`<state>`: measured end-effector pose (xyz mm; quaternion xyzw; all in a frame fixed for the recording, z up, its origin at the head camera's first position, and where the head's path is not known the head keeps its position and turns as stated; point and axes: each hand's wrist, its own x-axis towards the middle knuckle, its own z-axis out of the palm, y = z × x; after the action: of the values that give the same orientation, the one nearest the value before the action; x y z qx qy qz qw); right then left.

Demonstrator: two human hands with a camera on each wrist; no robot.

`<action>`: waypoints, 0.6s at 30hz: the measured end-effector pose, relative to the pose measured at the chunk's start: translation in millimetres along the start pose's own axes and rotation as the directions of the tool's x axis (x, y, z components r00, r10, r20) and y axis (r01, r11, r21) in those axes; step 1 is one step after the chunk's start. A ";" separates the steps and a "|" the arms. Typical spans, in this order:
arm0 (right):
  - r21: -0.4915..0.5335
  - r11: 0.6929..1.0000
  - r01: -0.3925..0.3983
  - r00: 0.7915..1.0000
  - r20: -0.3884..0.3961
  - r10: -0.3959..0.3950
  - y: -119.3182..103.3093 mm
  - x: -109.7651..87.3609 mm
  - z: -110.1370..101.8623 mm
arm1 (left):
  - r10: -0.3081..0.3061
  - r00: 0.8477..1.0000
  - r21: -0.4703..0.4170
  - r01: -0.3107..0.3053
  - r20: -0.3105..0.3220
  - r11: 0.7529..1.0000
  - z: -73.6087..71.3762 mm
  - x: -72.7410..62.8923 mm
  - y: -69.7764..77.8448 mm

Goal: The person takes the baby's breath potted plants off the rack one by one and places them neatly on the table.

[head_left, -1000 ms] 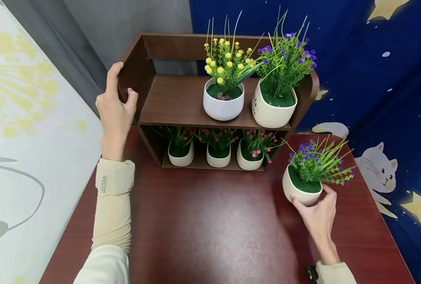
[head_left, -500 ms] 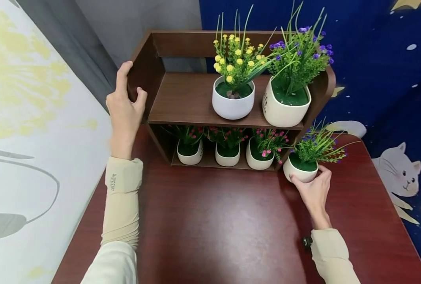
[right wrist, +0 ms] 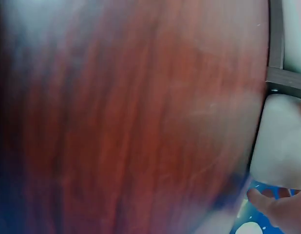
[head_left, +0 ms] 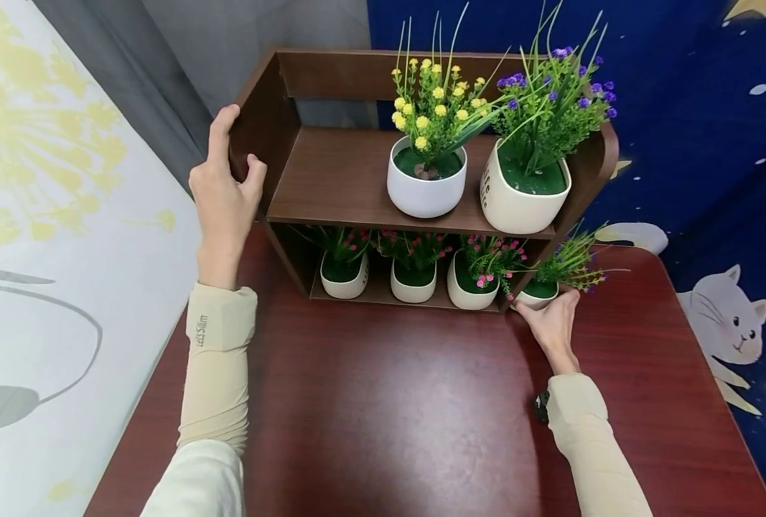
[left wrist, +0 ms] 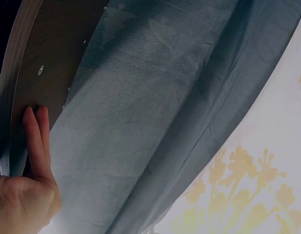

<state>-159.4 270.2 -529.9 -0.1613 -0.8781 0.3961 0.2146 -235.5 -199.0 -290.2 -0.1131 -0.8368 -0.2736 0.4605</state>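
Observation:
My left hand (head_left: pixel 220 205) holds the left side panel of a brown wooden shelf (head_left: pixel 331 176), thumb inside and fingers against the outer face, as the left wrist view shows (left wrist: pixel 38 146). My right hand (head_left: pixel 553 330) grips the cream pot of an artificial plant (head_left: pixel 566 260) with purple flowers, close beside the shelf's right end. The right wrist view shows that white pot (right wrist: pixel 279 141) by the shelf's edge, my fingers at its side. On the top board stand a yellow-flowered plant (head_left: pixel 426 188) in a round white pot and a purple-flowered plant (head_left: pixel 525 205) in a cream pot.
Three pink-flowered plants sit on the lower board: left (head_left: pixel 344 283), middle (head_left: pixel 413 287) and right (head_left: pixel 472 291). The shelf stands on a glossy red-brown table (head_left: pixel 389 402). A grey curtain (head_left: pixel 189 50) and a blue starry cloth (head_left: pixel 699 172) hang behind it.
My right hand has carried the purple-flowered plant away from me and leftward, in beside the shelf's right end. My left hand keeps its hold on the panel. The view has shifted slightly.

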 end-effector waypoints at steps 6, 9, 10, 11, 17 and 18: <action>-0.107 0.994 -0.007 1.000 0.022 0.009 -0.4 -5.5 -0.7 | -0.015 1.000 -0.017 0.015 0.011 1.000 -2.0 -2.2 0.8; -0.088 0.996 -0.011 0.999 0.032 0.014 -3.3 -15.5 -4.8 | -0.008 1.000 -0.017 0.009 0.012 1.000 -2.4 -4.3 0.8; -0.066 0.998 -0.017 0.999 0.027 0.019 -5.5 -19.3 -6.9 | -0.007 1.000 -0.018 0.008 0.010 1.000 -2.4 -4.3 0.8; -0.041 0.999 -0.031 0.999 0.021 0.031 -8.4 -23.7 -9.6 | -0.002 1.000 -0.020 0.002 0.012 1.000 -2.4 -3.8 0.7; 0.120 0.991 -0.067 0.993 -0.085 0.078 -38.4 -56.0 -30.1 | -0.007 1.000 -0.019 0.007 0.011 1.000 -4.4 -1.5 2.7; 0.143 0.988 -0.058 0.991 -0.110 0.074 -45.7 -61.3 -33.7 | -0.009 1.000 -0.018 0.009 0.009 1.000 -5.1 -1.3 3.1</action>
<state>-95.1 234.6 -490.1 -0.1974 -0.8287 0.4534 0.2624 -229.8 -199.2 -288.0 -0.1150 -0.8369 -0.2827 0.4543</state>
